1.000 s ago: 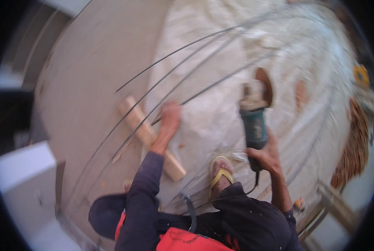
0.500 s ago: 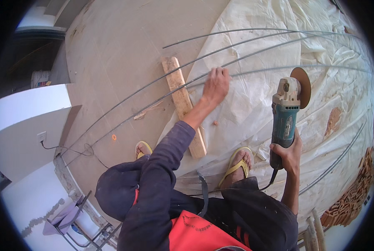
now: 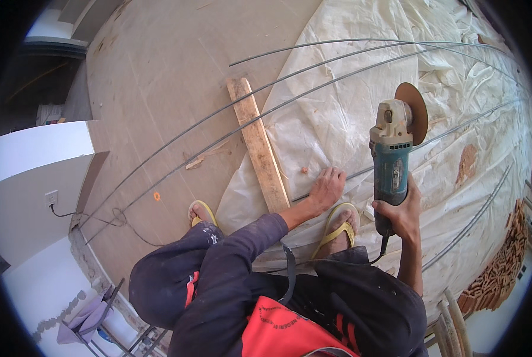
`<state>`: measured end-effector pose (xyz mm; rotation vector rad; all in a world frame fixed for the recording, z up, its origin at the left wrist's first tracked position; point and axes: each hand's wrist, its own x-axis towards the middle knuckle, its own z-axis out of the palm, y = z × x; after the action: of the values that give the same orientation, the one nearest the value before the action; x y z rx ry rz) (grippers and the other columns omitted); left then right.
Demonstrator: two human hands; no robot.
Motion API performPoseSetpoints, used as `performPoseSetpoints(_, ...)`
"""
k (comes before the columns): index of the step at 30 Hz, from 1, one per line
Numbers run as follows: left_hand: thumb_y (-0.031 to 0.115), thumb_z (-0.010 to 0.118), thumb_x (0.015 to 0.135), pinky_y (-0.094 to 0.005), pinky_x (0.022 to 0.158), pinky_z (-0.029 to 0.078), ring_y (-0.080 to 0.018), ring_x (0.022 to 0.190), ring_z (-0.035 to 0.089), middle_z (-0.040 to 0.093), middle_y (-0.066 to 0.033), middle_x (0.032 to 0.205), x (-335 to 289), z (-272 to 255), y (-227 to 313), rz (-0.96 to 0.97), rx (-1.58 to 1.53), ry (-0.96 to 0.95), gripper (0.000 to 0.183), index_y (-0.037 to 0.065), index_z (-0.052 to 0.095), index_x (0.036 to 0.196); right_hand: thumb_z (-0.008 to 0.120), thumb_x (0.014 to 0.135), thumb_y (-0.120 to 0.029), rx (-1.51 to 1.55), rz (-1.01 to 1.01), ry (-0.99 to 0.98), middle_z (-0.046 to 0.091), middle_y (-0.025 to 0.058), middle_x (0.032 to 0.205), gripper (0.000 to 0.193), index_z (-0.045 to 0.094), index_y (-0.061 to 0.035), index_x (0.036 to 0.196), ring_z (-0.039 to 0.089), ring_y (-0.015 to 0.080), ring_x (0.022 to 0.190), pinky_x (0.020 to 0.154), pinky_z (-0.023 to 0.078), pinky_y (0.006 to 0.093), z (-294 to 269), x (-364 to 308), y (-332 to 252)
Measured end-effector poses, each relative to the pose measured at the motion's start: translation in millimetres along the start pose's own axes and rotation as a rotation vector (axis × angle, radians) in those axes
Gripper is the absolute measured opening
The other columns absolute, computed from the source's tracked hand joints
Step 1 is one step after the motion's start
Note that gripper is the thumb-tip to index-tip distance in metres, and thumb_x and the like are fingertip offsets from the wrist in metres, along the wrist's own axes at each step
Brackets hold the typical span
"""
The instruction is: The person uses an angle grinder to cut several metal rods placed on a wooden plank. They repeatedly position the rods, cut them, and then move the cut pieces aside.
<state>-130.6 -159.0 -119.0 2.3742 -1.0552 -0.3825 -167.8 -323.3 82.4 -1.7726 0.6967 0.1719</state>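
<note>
My right hand (image 3: 401, 209) is wrapped round the body of a teal and grey angle grinder (image 3: 391, 169), held upright with its brown disc (image 3: 417, 113) at the top. Low over the plastic sheet, my left hand (image 3: 328, 189) has its fingers curled on a thin steel rod (image 3: 441, 134). One end of that rod pokes out beside the wrist, close to the wooden plank (image 3: 257, 143). Farther off, two longer steel rods (image 3: 197, 123) cross over the plank.
White plastic sheeting (image 3: 337, 113) covers the floor on the right. A power cord (image 3: 304, 262) runs from the grinder past my sandalled feet (image 3: 340, 229). Cut rods (image 3: 471, 223) and piled bricks (image 3: 498, 262) lie at the right; a wall socket (image 3: 52, 198) is on the left.
My left hand has come nearer to my feet, bringing the thin rod with it, away from the rods on the plank. The grinder has shifted slightly left.
</note>
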Motion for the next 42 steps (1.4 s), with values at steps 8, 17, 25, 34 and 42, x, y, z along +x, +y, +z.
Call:
performPoseSetpoints(8, 0.028, 0.061, 0.088, -0.0473, 0.073, 0.051, -0.0363, 0.087, 0.063, 0.062, -0.0183, 0.086, 4, -78, -17, -0.184, -0.261, -0.037, 0.028, 0.0, 0.06, 0.091, 0.077, 0.056, -0.014, -0.024, -0.016, -0.041, 0.064, 0.0085, 0.089, 0.061, 0.057, 0.0018, 0.111, 0.062, 0.0164, 0.08, 0.077, 0.05, 0.032, 15, 1, 2)
performPoseSetpoints(17, 0.051, 0.07, 0.077, -0.0496, 0.091, 0.045, -0.0454, 0.113, 0.052, 0.049, -0.032, 0.123, -52, -133, -54, -0.985, 0.032, -0.028, 0.105, -0.008, 0.013, 0.142, 0.077, 0.055, -0.017, -0.038, -0.024, -0.142, 0.065, 0.01, 0.091, 0.064, 0.056, 0.0036, 0.112, 0.063, 0.0191, 0.082, 0.079, 0.05, 0.0333, 41, 30, -6)
performPoseSetpoints(25, 0.036, 0.072, 0.075, -0.0495, 0.089, 0.047, -0.0459, 0.107, 0.056, 0.05, -0.0358, 0.119, -48, -143, -46, -1.018, -0.016, -0.091, 0.108, -0.009, 0.005, 0.146, 0.078, 0.055, -0.017, -0.064, -0.046, -0.194, 0.065, 0.0103, 0.091, 0.066, 0.056, 0.0047, 0.113, 0.062, 0.019, 0.083, 0.08, 0.05, 0.0336, 42, 31, 0)
performPoseSetpoints(34, 0.038, 0.073, 0.075, -0.0482, 0.088, 0.048, -0.0463, 0.101, 0.058, 0.052, -0.0374, 0.114, -40, -150, -37, -0.958, -0.092, -0.045, 0.109, -0.013, 0.005, 0.145, 0.078, 0.055, -0.017, -0.066, 0.005, -0.212, 0.065, 0.0128, 0.094, 0.069, 0.055, 0.0062, 0.116, 0.063, 0.0215, 0.086, 0.083, 0.049, 0.035, 40, 32, 10)
performPoseSetpoints(42, 0.043, 0.074, 0.074, -0.0491, 0.089, 0.047, -0.0484, 0.102, 0.059, 0.051, -0.0374, 0.118, -28, -110, -39, -0.955, -0.1, 0.087, 0.111, -0.018, 0.009, 0.141, 0.078, 0.056, -0.017, -0.094, -0.024, -0.224, 0.066, 0.0142, 0.097, 0.071, 0.054, 0.0055, 0.119, 0.064, 0.0227, 0.09, 0.085, 0.049, 0.0355, 45, 28, 6)
